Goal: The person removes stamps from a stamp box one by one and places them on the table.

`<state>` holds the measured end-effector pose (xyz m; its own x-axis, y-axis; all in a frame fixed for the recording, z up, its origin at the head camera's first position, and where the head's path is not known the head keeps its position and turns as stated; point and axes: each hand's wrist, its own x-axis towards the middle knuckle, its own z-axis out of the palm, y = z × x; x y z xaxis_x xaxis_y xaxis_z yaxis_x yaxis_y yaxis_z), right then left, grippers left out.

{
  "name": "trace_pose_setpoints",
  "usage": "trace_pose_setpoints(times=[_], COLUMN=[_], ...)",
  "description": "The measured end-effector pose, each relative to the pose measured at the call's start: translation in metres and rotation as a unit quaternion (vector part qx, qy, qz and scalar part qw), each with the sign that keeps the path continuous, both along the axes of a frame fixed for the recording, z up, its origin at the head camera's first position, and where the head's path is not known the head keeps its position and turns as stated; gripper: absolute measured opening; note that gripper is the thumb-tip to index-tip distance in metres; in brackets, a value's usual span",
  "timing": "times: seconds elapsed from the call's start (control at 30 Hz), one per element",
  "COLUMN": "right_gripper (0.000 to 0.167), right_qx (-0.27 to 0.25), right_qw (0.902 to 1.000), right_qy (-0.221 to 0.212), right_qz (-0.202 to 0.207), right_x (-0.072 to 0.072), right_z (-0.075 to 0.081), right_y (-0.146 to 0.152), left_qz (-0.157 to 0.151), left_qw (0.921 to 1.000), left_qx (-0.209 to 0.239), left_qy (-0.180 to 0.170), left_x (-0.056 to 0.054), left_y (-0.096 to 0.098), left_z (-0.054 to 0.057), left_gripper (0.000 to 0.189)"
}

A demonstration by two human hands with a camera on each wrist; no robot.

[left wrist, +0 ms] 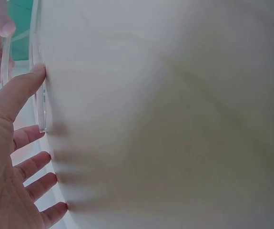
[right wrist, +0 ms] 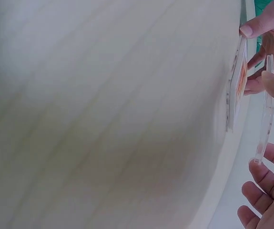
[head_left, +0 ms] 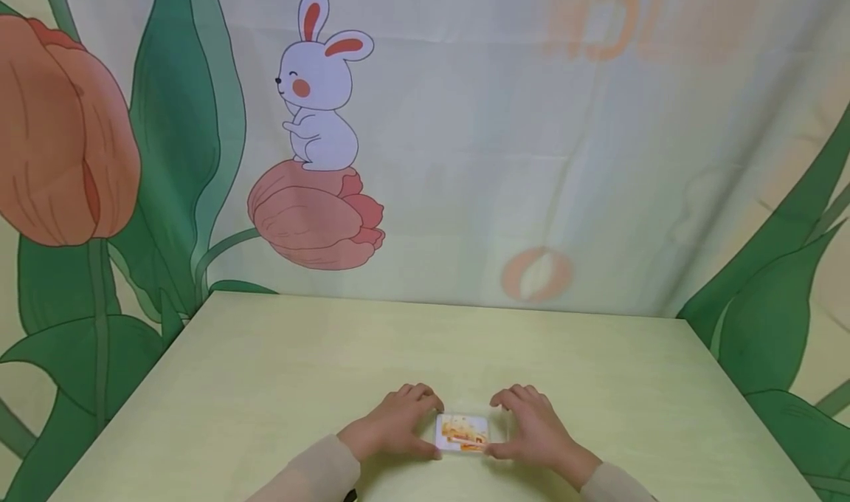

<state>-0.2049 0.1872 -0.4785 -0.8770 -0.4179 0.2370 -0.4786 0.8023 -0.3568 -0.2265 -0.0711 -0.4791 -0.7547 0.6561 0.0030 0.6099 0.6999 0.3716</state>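
Note:
A small square picture tile with rounded corners and a yellow-orange print lies on the table in front of me. My left hand steadies it by the left side, thumb and index finger at its edges and the other fingertips down on the table. Between thumb and fingers my right hand pinches a clear plastic cover by its edges. In the right wrist view that cover stands tilted, apart from the tile and a little above the table. In the left wrist view the tile shows edge-on, its printed face hidden.
The pale yellow-green table stretches out on both sides of the hands and behind them. A hanging cloth printed with a rabbit and tulips stands behind the table's back edge and along its sides.

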Motion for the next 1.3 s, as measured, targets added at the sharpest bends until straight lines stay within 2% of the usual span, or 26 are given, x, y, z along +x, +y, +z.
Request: trace_pose_setpoints(times=[0.5, 0.77, 1.3], right_gripper=[0.06, 0.058, 0.059], right_qx=[-0.001, -0.002, 0.0], right_qw=[0.9997, 0.9988, 0.9972], right_qy=[-0.002, -0.022, -0.032], right_qz=[-0.025, -0.044, -0.068], right_x=[0.002, 0.002, 0.004], right_z=[0.004, 0.0, 0.0], right_y=[0.011, 0.019, 0.041], left_qz=[0.007, 0.006, 0.009], left_qw=[1.0, 0.9998, 0.9996], left_qx=[-0.006, -0.015, -0.02], left_qy=[0.003, 0.01, 0.018], left_x=[-0.001, -0.001, -0.001], left_y=[0.0, 0.001, 0.002], left_z=[-0.004, -0.004, -0.006], left_gripper=[0.059, 0.06, 0.061])
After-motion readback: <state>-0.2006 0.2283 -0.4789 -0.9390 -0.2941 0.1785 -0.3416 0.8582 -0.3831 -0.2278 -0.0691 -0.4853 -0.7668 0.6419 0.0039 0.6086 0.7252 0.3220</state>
